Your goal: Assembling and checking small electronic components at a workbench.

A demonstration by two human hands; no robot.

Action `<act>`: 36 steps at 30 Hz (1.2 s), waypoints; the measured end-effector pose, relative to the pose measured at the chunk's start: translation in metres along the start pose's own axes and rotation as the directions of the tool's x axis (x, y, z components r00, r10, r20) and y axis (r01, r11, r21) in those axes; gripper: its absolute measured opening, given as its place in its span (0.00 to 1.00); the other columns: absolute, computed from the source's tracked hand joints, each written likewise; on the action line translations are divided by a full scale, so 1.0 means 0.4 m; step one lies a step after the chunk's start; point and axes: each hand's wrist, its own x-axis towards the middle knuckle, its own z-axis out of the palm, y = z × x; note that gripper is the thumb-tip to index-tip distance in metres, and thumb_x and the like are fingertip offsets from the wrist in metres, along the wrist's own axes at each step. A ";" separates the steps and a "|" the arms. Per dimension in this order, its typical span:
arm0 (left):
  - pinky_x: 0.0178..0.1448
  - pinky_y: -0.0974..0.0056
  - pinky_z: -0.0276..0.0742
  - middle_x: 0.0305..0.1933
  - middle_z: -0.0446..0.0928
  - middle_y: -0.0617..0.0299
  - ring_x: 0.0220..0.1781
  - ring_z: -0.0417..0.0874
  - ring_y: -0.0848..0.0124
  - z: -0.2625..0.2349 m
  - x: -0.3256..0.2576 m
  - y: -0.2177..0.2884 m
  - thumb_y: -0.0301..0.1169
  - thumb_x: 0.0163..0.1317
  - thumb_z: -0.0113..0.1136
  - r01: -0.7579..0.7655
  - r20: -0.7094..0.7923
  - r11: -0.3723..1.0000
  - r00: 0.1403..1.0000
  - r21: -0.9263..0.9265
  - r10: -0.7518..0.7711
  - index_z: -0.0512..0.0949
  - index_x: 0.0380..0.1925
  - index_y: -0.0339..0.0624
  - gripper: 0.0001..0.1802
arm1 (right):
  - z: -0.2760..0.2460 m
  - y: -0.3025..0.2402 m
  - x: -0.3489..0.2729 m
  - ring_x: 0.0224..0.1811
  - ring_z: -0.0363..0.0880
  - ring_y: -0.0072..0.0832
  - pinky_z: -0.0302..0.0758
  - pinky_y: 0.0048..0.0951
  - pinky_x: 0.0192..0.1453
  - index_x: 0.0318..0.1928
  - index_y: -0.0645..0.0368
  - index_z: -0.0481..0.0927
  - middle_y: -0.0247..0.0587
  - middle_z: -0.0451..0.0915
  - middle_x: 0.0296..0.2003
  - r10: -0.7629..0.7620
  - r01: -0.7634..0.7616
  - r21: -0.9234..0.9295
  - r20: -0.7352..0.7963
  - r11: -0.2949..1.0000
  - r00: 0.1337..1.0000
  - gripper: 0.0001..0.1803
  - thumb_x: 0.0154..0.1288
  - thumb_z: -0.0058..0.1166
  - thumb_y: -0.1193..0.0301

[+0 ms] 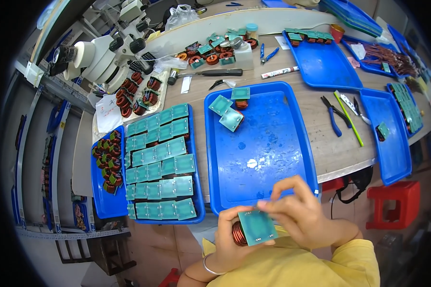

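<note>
Close to my body, my left hand (223, 253) grips a copper-wound coil (238, 233) with a square green circuit board (257, 228) on it. The board's face is turned up, and solder points show near its edges. My right hand (301, 215) is at the board's upper edge, thumb and fingertips drawn together in a pinch. Whatever may be between those fingertips is too small to make out. Just beyond both hands lies a blue tray (258, 167); at its far left are three coils with green boards (231, 119).
On the left, one blue tray (199, 191) holds rows of boarded coils, another (100, 201) green-and-copper coils. A microscope (98, 60) stands behind them. Pliers (334, 117), a green stick (349, 119) and a marker (280, 72) lie on the table. A red stool (395, 203) is at right.
</note>
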 end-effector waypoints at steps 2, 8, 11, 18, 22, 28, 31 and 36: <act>0.42 0.70 0.75 0.39 0.74 0.56 0.39 0.79 0.72 -0.003 0.005 0.002 0.32 0.36 0.75 -0.035 0.013 0.999 0.999 -0.005 0.035 0.61 0.46 0.36 0.38 | -0.002 0.003 0.007 0.29 0.72 0.25 0.69 0.22 0.30 0.39 0.59 0.78 0.44 0.66 0.38 0.034 -0.026 0.059 -0.144 0.998 0.989 0.16 0.49 0.52 0.86; 0.36 0.71 0.73 0.37 0.74 0.55 0.32 0.77 0.73 -0.009 0.003 -0.015 0.37 0.43 0.71 0.219 -0.002 0.885 0.970 -0.411 -0.241 0.60 0.47 0.35 0.36 | -0.034 0.023 0.012 0.33 0.68 0.24 0.68 0.22 0.35 0.44 0.63 0.73 0.43 0.67 0.38 -0.002 0.014 0.237 -0.050 0.971 0.999 0.16 0.53 0.54 0.80; 0.22 0.74 0.70 0.27 0.74 0.53 0.21 0.74 0.73 -0.009 0.027 0.003 0.52 0.47 0.63 0.374 0.211 0.616 0.923 -0.693 -0.323 0.62 0.40 0.37 0.34 | -0.038 0.025 0.022 0.29 0.68 0.21 0.67 0.20 0.34 0.49 0.63 0.69 0.41 0.67 0.39 0.044 -0.048 0.351 0.018 0.935 0.999 0.24 0.50 0.61 0.74; 0.22 0.76 0.66 0.40 0.73 0.55 0.26 0.76 0.74 -0.013 0.029 -0.009 0.57 0.41 0.63 0.593 0.512 0.272 0.799 -0.758 -0.317 0.59 0.51 0.36 0.46 | -0.017 0.041 0.052 0.26 0.66 0.16 0.66 0.15 0.30 0.55 0.62 0.67 0.38 0.74 0.40 0.053 -0.138 0.407 0.215 0.903 0.975 0.40 0.38 0.70 0.71; 0.34 0.71 0.73 0.47 0.68 0.55 0.34 0.78 0.70 -0.004 0.027 -0.027 0.57 0.43 0.62 0.556 0.468 0.311 0.826 -0.771 -0.316 0.56 0.56 0.36 0.48 | -0.013 0.018 0.038 0.25 0.67 0.16 0.64 0.15 0.26 0.53 0.61 0.68 0.37 0.75 0.34 0.098 -0.112 0.340 0.058 0.934 0.994 0.39 0.36 0.71 0.69; 0.42 0.60 0.77 0.43 0.72 0.50 0.38 0.78 0.60 0.011 0.022 -0.003 0.47 0.44 0.67 0.415 0.168 0.616 0.893 -0.670 -0.418 0.61 0.51 0.35 0.40 | -0.014 -0.004 0.033 0.32 0.78 0.29 0.75 0.25 0.31 0.48 0.62 0.69 0.43 0.76 0.38 0.031 -0.022 0.062 -0.143 0.998 0.989 0.34 0.42 0.68 0.59; 0.40 0.62 0.77 0.43 0.72 0.48 0.37 0.78 0.60 0.004 0.020 -0.004 0.49 0.44 0.66 0.412 0.215 0.570 0.899 -0.711 -0.382 0.63 0.50 0.33 0.40 | -0.019 -0.006 0.032 0.32 0.77 0.29 0.74 0.22 0.27 0.48 0.63 0.69 0.43 0.75 0.38 -0.062 0.071 0.048 -0.163 0.996 0.985 0.36 0.41 0.68 0.57; 0.45 0.63 0.74 0.49 0.70 0.46 0.43 0.78 0.63 -0.019 0.015 -0.014 0.53 0.51 0.58 0.486 0.389 0.453 0.873 -0.747 -0.295 0.58 0.56 0.32 0.42 | -0.056 0.009 0.024 0.28 0.74 0.34 0.70 0.26 0.28 0.49 0.66 0.68 0.46 0.73 0.31 0.043 -0.026 0.138 -0.119 0.990 0.992 0.23 0.55 0.55 0.66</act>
